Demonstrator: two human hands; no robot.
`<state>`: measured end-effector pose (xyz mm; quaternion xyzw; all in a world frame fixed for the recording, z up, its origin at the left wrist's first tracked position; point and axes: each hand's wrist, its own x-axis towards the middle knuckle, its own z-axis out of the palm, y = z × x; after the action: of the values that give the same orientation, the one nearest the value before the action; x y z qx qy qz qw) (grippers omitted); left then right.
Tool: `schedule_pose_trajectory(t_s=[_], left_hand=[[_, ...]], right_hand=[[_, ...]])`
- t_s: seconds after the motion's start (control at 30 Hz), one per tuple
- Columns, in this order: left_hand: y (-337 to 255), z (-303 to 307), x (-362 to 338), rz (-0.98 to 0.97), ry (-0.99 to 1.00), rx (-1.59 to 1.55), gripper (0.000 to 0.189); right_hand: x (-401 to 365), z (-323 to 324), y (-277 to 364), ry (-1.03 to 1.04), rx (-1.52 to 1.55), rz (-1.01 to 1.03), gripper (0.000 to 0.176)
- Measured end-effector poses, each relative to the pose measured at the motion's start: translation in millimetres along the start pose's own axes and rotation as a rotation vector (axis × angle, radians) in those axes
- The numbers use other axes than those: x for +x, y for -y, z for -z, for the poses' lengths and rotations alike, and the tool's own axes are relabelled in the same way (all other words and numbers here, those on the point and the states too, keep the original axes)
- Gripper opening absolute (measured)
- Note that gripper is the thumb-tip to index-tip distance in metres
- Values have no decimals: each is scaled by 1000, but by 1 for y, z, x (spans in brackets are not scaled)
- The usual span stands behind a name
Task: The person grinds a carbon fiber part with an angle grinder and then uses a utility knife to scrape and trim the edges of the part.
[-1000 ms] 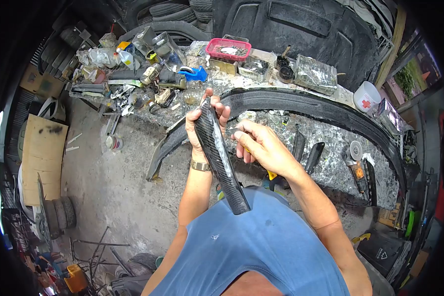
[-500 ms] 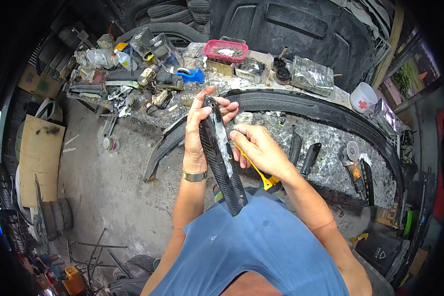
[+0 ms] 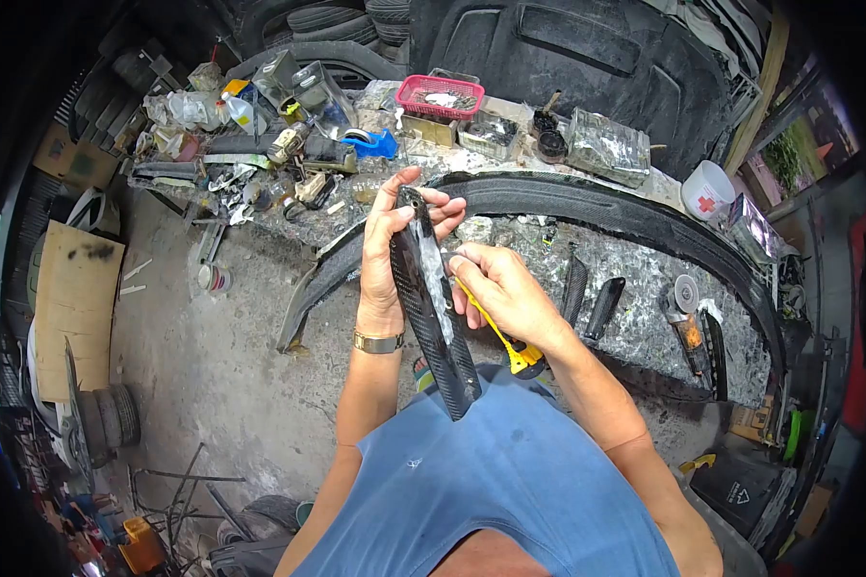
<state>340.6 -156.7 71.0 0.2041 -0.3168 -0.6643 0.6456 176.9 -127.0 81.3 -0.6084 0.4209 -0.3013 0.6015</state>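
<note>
My left hand (image 3: 379, 264) grips the upper end of a long, narrow black carbon-fibre piece (image 3: 416, 300), its thumb on the near face and fingers behind. The piece slants down, its lower end against my blue shirt. A whitish, rough strip runs along its right side. My right hand (image 3: 512, 290) is closed around a yellow utility knife (image 3: 523, 359), whose handle end sticks out below the palm. Its fingertips are close to the whitish edge; the blade is too small to make out.
A cluttered workbench (image 3: 635, 274) carries a long curved black trim (image 3: 587, 207), an angle grinder (image 3: 687, 322), small black pieces (image 3: 603, 308), a pink basket (image 3: 440, 96), a blue tape dispenser (image 3: 373, 144) and a white bucket (image 3: 708, 188). Cardboard (image 3: 75, 308) leans at left.
The yellow knife's handle has turned slightly, showing more of its end below my right hand. My left hand and the carbon-fibre piece stay nearly still.
</note>
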Motion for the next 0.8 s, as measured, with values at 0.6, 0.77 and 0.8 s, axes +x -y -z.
schedule_pose_trajectory(t_s=[0.6,0.77,0.8], left_hand=[[6,-15,-6,-9,-12,59,49],[7,-10,-8,37,1,21,50],[7,-10,-8,38,2,20,50]], right_hand=[[6,26,7,210,-156,-65,33],[8,24,2,172,-115,-44,31],[9,25,-1,260,95,-145,30]])
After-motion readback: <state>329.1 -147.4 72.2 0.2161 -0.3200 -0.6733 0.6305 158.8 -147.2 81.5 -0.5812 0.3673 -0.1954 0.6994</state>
